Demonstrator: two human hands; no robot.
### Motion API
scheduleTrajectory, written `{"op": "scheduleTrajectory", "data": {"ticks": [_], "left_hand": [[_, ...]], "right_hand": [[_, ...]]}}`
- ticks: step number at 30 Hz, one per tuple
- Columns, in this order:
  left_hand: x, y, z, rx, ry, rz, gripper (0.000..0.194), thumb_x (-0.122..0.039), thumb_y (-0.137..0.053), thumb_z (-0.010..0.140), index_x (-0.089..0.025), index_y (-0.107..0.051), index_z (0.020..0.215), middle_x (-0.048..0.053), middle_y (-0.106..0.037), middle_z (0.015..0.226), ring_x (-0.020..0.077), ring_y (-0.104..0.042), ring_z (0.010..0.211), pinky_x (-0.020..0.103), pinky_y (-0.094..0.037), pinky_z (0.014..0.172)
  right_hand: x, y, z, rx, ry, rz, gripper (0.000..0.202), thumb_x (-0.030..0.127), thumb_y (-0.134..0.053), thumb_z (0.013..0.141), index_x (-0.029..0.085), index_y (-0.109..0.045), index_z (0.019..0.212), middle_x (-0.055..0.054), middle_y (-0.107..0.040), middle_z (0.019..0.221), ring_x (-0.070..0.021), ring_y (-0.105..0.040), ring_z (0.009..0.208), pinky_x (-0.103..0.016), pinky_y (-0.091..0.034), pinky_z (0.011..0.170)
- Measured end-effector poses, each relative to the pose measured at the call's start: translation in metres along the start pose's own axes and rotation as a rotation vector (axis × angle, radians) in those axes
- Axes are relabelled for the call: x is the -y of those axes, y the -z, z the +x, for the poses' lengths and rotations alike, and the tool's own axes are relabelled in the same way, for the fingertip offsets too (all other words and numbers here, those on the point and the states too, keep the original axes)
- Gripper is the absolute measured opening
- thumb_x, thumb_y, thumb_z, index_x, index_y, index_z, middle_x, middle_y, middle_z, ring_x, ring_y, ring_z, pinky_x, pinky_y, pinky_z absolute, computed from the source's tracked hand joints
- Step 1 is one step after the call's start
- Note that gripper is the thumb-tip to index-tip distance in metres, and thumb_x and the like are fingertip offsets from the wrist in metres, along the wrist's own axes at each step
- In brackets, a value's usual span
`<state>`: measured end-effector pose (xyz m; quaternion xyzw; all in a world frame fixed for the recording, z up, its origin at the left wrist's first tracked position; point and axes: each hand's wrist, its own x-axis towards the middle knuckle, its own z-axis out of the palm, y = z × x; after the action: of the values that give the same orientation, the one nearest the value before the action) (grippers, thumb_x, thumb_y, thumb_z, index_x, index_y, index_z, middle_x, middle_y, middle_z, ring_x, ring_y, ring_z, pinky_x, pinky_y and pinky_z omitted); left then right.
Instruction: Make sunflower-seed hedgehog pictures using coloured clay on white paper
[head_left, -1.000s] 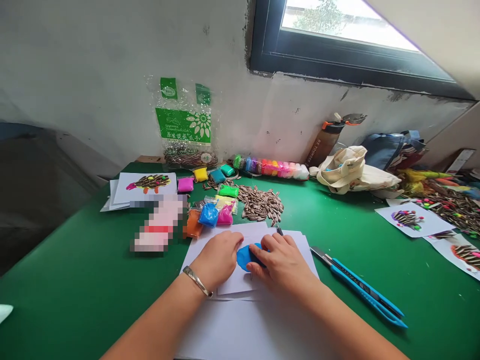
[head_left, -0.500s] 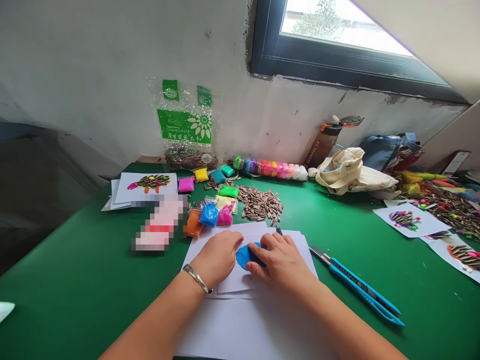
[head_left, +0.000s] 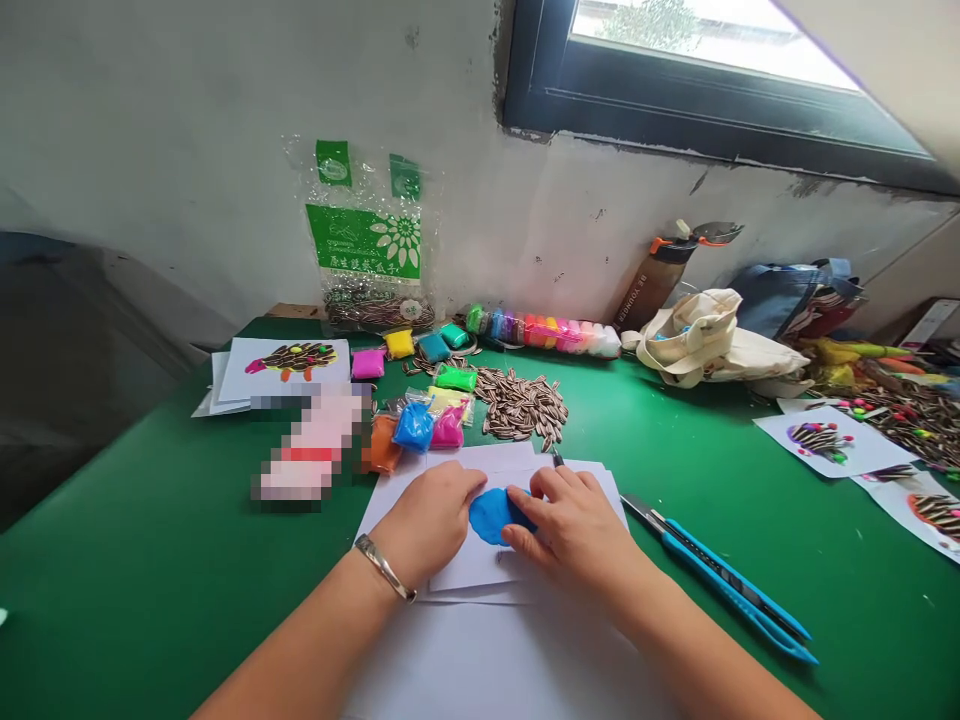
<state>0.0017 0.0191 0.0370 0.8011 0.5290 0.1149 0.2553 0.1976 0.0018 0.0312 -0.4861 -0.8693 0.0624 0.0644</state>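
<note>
A flat, rounded piece of blue clay (head_left: 491,516) lies on a small white sheet (head_left: 469,570), on top of larger white papers. My right hand (head_left: 566,515) rests over the clay's right side, with its fingers apart and the index fingertip and thumb touching the blue. On the clay's left, my left hand (head_left: 435,515) is curled with its fingertips at the clay's upper left edge; whether it grips anything is hidden. A silver bracelet (head_left: 385,568) is on my left wrist.
Bagged clays (head_left: 415,427) and sunflower seeds (head_left: 525,405) lie beyond the papers. A blue utility knife (head_left: 731,575) is at the right. Seed pictures (head_left: 821,440) lie farther right, another (head_left: 292,362) at the back left. A bottle (head_left: 656,280) leans against the wall.
The view has shifted slightly. My right hand's index finger and thumb have moved a little right across the clay, showing more blue. My left hand has barely moved.
</note>
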Motion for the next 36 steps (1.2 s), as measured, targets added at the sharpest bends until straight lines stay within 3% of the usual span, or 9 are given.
{"op": "scheduleTrajectory", "data": {"ticks": [11, 19, 27, 36], "left_hand": [[0.0, 0.0, 0.001, -0.005, -0.018, 0.019, 0.031, -0.017, -0.037, 0.09, -0.02, -0.066, 0.099, 0.008, -0.066, 0.093, 0.0201, -0.06, 0.086, 0.029, -0.045, 0.076], [0.0, 0.001, -0.001, -0.001, -0.017, 0.006, 0.031, -0.016, -0.038, 0.089, -0.02, -0.066, 0.1, 0.008, -0.066, 0.094, 0.0202, -0.06, 0.088, 0.029, -0.045, 0.077], [-0.001, 0.0, 0.0, -0.005, -0.016, 0.02, 0.031, -0.018, -0.036, 0.09, -0.021, -0.066, 0.1, 0.007, -0.066, 0.094, 0.0198, -0.059, 0.088, 0.028, -0.044, 0.076], [0.001, -0.001, 0.0, -0.01, -0.032, 0.029, 0.031, -0.016, -0.037, 0.09, -0.02, -0.066, 0.101, 0.007, -0.065, 0.093, 0.0196, -0.059, 0.087, 0.029, -0.045, 0.076]], "right_hand": [[0.007, -0.002, 0.003, -0.004, 0.0, -0.025, 0.032, 0.046, -0.049, 0.087, 0.026, -0.063, 0.108, -0.007, -0.059, 0.09, -0.0208, -0.048, 0.083, -0.034, -0.029, 0.073], [0.005, 0.013, -0.002, 0.053, -0.018, 0.059, 0.028, 0.042, -0.045, 0.091, 0.027, -0.065, 0.104, -0.007, -0.057, 0.094, -0.0194, -0.05, 0.086, -0.032, -0.03, 0.074], [0.008, 0.001, 0.001, 0.027, 0.002, -0.018, 0.027, 0.043, -0.048, 0.089, 0.028, -0.064, 0.106, -0.005, -0.06, 0.088, -0.0196, -0.049, 0.082, -0.033, -0.027, 0.071], [0.013, 0.003, 0.001, 0.032, 0.001, 0.02, 0.03, 0.042, -0.049, 0.088, 0.026, -0.064, 0.109, -0.007, -0.059, 0.091, -0.0201, -0.05, 0.085, -0.032, -0.028, 0.072]]}}
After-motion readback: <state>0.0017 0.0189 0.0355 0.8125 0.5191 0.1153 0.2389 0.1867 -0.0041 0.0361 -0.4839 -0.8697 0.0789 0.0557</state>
